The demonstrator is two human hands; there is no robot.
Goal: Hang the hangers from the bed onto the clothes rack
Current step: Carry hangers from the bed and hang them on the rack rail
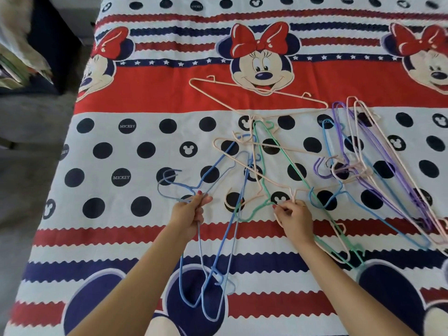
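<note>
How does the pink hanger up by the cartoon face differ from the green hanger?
The pink hanger lies alone and apart from the hands; the green hanger sits in the tangled middle pile, crossed by other hangers. The pink one lies across the bed on the red band; the green one runs lengthwise, its hook end down near the right hand. Both are thin hangers lying on the bed.

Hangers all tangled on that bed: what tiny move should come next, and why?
Probably lift the right hand gently to free the pink hanger it pinches, since a green hanger crosses it. The left hand already holds the blue hangers.
</note>
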